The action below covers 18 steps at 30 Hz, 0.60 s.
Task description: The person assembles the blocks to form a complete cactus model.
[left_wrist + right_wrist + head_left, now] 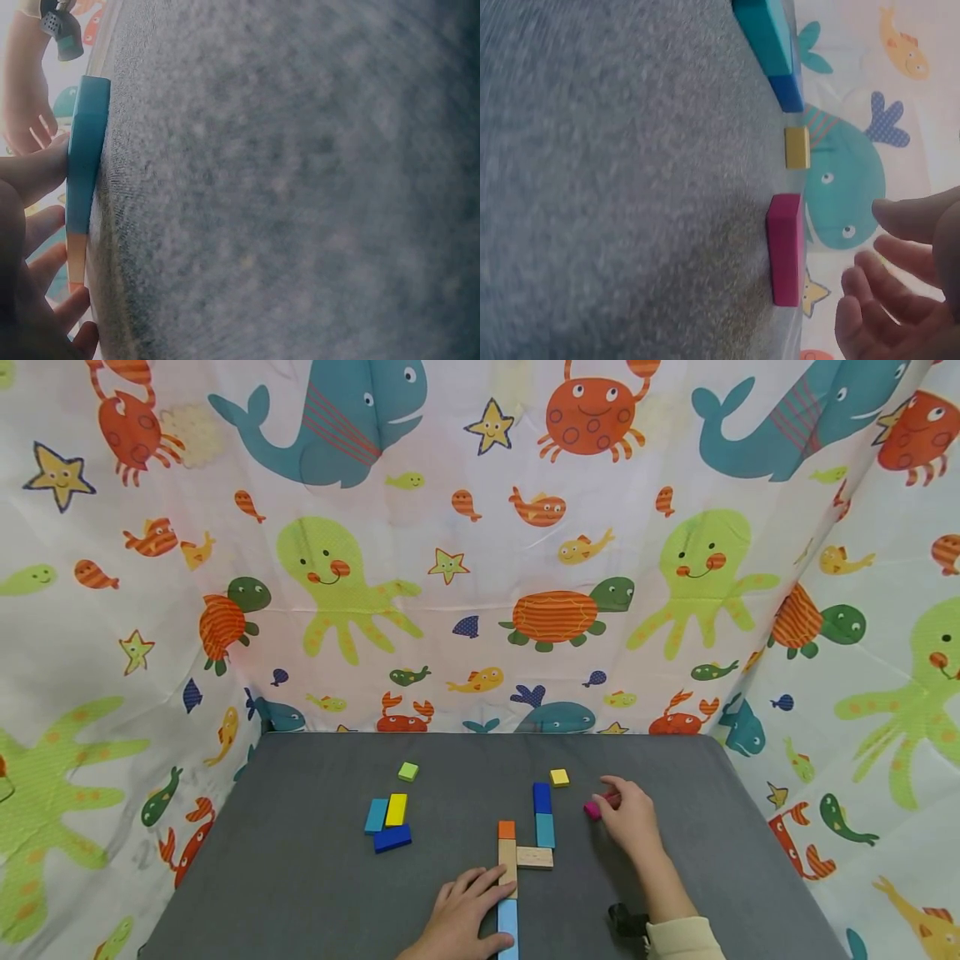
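Note:
My left hand (468, 914) rests with spread fingers along a column of blocks, touching a light blue block (508, 935) and a plain wooden block (507, 853). An orange block (507, 830) caps the column's far end. From its right side a second wooden block (535, 858) sticks out, meeting a teal block (545, 831) with a dark blue block (542, 797) beyond it. My right hand (628, 818) hovers around a magenta block (592, 810), partly hiding it in the head view. In the right wrist view, loosely bent fingers stand apart from that magenta block (786, 255).
Left of the column lie a teal block (377, 817), a yellow block (397, 810) and a blue block (393, 838), touching one another. A small green block (408, 772) sits behind them. Beyond the dark blue block is a small yellow block (559, 778). A printed curtain (465, 693) borders the grey table (300, 893).

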Each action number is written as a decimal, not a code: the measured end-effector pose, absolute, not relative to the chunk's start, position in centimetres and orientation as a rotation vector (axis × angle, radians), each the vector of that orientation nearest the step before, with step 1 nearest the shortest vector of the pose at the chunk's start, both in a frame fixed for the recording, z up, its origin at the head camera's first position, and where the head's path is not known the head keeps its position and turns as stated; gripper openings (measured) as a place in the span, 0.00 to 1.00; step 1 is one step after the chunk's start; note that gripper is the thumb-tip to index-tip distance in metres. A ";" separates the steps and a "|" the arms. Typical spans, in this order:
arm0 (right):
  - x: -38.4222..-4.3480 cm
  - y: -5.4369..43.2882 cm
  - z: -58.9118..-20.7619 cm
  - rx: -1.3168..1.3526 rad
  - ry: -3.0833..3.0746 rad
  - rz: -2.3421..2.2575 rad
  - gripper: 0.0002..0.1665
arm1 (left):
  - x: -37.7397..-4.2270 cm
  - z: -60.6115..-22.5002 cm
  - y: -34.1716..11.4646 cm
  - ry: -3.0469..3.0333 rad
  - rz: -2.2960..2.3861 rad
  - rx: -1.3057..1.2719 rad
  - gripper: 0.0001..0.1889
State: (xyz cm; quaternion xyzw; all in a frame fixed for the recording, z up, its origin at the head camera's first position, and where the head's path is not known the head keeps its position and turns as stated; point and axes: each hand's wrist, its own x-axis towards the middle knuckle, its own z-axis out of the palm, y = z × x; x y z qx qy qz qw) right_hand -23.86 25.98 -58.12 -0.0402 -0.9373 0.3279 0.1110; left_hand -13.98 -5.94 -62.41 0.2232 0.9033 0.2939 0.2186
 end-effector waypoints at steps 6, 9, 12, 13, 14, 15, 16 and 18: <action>-23.9 26.5 -58.4 -0.249 -2.828 0.928 0.35 | -13.9 -62.4 -6.0 2.499 0.815 0.619 0.35; -23.9 26.6 -58.6 -0.264 -2.856 0.937 0.38 | -13.9 -62.5 -6.0 2.496 0.824 0.626 0.35; -23.8 26.6 -58.8 -0.258 -2.864 0.938 0.38 | -13.8 -62.5 -6.1 2.497 0.834 0.633 0.35; -23.7 26.6 -58.9 -0.258 -2.864 0.940 0.38 | -13.8 -62.5 -6.1 2.500 0.833 0.638 0.35; -23.7 26.5 -59.0 -0.258 -2.863 0.940 0.38 | -13.9 -62.6 -6.1 2.504 0.834 0.643 0.35; -23.7 26.5 -59.0 -0.258 -2.862 0.939 0.38 | -13.9 -62.6 -6.2 2.508 0.837 0.649 0.35; -23.6 26.4 -59.0 -0.264 -2.861 0.941 0.38 | -13.9 -62.6 -6.2 2.514 0.838 0.657 0.35; -23.4 26.3 -59.0 -0.279 -2.861 0.948 0.38 | -13.9 -62.6 -6.2 2.522 0.845 0.667 0.34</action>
